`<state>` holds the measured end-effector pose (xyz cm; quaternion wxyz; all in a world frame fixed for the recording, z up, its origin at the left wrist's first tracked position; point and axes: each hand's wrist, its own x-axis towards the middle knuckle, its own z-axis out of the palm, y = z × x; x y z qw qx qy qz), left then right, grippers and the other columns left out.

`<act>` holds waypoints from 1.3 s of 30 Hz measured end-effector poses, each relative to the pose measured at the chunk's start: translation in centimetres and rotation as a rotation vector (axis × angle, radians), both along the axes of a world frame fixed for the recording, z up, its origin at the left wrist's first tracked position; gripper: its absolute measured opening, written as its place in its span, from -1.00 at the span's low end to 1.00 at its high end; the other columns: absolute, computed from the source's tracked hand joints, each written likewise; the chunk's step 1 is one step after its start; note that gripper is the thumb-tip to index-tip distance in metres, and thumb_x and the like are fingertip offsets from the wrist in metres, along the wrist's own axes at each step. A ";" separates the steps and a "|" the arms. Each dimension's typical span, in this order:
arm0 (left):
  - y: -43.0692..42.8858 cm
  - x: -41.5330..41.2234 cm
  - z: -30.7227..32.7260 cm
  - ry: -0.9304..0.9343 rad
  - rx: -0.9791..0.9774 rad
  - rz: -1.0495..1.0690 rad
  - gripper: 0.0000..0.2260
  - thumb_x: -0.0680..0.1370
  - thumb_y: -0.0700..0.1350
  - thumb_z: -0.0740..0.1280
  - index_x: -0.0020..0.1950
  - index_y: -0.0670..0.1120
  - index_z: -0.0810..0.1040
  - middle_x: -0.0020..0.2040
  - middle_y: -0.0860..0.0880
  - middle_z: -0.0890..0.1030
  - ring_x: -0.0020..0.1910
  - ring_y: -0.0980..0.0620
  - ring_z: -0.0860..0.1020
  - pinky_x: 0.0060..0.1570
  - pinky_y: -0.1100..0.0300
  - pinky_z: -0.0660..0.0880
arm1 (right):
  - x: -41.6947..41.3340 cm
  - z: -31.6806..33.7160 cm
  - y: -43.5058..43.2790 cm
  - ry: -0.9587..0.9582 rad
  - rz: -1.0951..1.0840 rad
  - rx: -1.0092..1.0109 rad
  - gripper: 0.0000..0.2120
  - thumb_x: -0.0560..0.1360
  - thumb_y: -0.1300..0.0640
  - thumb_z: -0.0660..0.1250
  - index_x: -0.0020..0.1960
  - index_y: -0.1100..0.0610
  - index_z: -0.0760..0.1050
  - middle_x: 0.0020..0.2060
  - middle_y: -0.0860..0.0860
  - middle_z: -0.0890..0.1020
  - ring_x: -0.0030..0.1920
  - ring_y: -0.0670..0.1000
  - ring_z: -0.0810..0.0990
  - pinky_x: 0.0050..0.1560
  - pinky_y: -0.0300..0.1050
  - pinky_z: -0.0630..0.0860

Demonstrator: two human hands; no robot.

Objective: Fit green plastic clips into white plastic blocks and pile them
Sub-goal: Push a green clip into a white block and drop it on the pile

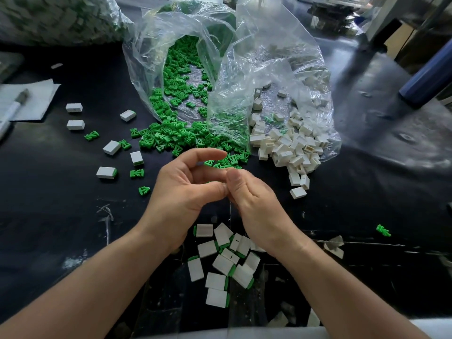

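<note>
My left hand (181,189) and my right hand (252,201) meet fingertip to fingertip above the black table (61,216). Both have curled fingers; whatever lies between them is hidden. Beyond them, green clips (171,135) spill from a clear bag (156,50). White blocks (293,148) spill from a second clear bag (288,69) to the right. Below my wrists lies a loose pile of white blocks with green clips fitted (225,263).
Single white blocks (74,107) and stray green clips (91,135) dot the table's left side. One green clip (383,230) lies alone at the right. A pen on paper (14,106) sits at the far left. A large filled bag (56,18) stands at the back left.
</note>
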<state>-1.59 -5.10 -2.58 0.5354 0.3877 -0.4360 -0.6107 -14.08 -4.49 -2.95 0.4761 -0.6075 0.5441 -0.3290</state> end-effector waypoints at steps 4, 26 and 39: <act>0.0 0.0 0.0 -0.016 -0.005 -0.006 -0.64 0.31 -0.49 0.37 -0.05 -0.09 0.56 -0.29 -0.07 0.68 -0.28 0.04 0.65 -0.26 0.26 0.57 | 0.0 -0.1 0.0 0.031 -0.007 -0.003 -0.53 0.56 -0.15 -0.02 0.16 0.11 0.50 0.04 0.01 0.60 0.11 -0.01 0.53 0.19 0.09 0.44; 0.2 0.1 0.5 0.003 0.038 -0.011 -0.59 0.18 -0.38 0.45 -0.03 -0.13 0.54 -0.31 -0.06 0.68 -0.32 0.06 0.65 -0.29 0.30 0.54 | -0.1 0.1 -0.1 0.016 -0.003 -0.020 -0.48 0.53 -0.20 -0.03 0.09 0.08 0.57 -0.18 -0.09 0.58 -0.23 -0.19 0.47 -0.12 -0.17 0.39; 0.1 0.6 0.8 -0.134 0.074 -0.091 -0.68 0.17 -0.18 0.49 -0.10 -0.05 0.61 -0.31 -0.04 0.67 -0.37 0.12 0.60 -0.40 0.33 0.51 | -3.8 1.8 -2.0 0.334 -0.147 -0.110 -0.55 0.51 -0.19 0.17 -0.30 0.13 0.54 -0.55 -0.13 0.45 -0.49 -0.19 0.37 -0.40 -0.24 0.28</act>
